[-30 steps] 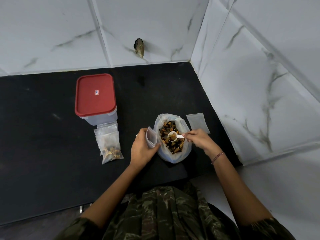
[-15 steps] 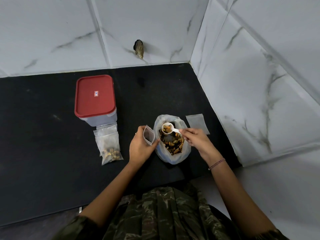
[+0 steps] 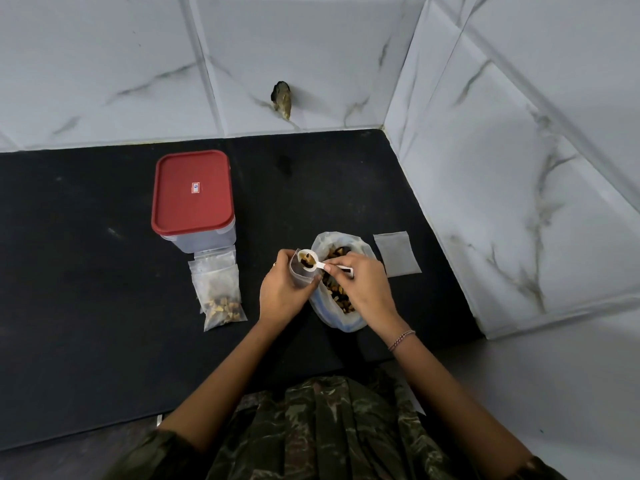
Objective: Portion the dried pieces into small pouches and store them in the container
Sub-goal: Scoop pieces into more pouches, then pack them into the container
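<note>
Dried pieces (image 3: 341,299), irregular in shape and brown, tan and dark in colour, are contained in an open translucent plastic bag (image 3: 346,322). The bag stands on the black counter (image 3: 86,271), slightly right of the frame centre.

A small portion of the pieces is carried in the round bowl of a white scoop (image 3: 307,263). The scoop handle is pinched between the thumb and fingers of the right hand (image 3: 363,289), which is positioned over the bag. The bowl is held at the mouth of a small clear pouch (image 3: 298,277), just left of the bag rim. The pouch is gripped by the left hand (image 3: 282,296), with the fingers curled round its lower part and its mouth facing the top of the frame. The scooped portion therefore lies to the left of the right fingertips and directly above the left-hand grip. Whether the bowl touches the pouch rim cannot be determined.

Left of centre, a filled pouch (image 3: 220,292) lies flat on the counter, with its pieces gathered at the lower end. Its upper edge is located just beside a clear container (image 3: 207,239), which is closed with a red lid (image 3: 192,192). An empty pouch (image 3: 396,252) lies flat to the right of the bag, near the tiled wall (image 3: 519,202).
</note>
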The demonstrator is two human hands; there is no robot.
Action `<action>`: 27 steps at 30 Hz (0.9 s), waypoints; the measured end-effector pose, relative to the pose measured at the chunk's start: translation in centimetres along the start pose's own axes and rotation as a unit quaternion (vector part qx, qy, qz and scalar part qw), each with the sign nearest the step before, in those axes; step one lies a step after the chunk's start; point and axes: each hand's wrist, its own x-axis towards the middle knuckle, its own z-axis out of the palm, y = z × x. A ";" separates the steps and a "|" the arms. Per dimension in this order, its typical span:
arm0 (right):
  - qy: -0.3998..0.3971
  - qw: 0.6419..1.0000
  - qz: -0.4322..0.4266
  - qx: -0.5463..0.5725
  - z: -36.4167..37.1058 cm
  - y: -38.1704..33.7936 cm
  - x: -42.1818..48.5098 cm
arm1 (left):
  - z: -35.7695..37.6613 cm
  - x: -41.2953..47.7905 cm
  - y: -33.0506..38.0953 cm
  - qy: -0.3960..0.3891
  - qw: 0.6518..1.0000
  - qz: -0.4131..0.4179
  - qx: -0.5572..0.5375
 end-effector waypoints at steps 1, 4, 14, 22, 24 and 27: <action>0.012 0.999 -0.025 -0.021 0.1 -0.1 -0.1 | 0.0 0.0 0.0 -0.002 1.000 -0.003 -0.006; 0.041 0.988 -0.118 -0.092 0.1 -0.3 -0.5 | -0.1 0.1 0.0 -0.010 0.999 -0.009 -0.031; 0.081 0.916 -0.292 -0.264 0.5 1.6 -0.8 | -0.1 0.3 0.1 -0.031 0.998 0.003 -0.049; 0.026 0.997 -0.031 0.062 0.6 1.0 -0.4 | -0.1 0.4 -0.2 -0.036 0.998 -0.004 -0.043; 0.037 0.997 -0.058 0.029 0.7 1.2 -0.6 | -0.1 0.4 -0.3 -0.035 0.999 -0.002 -0.040; 0.082 0.984 -0.138 -0.077 0.9 1.3 -1.0 | -0.1 0.3 -0.2 -0.036 0.999 0.000 -0.041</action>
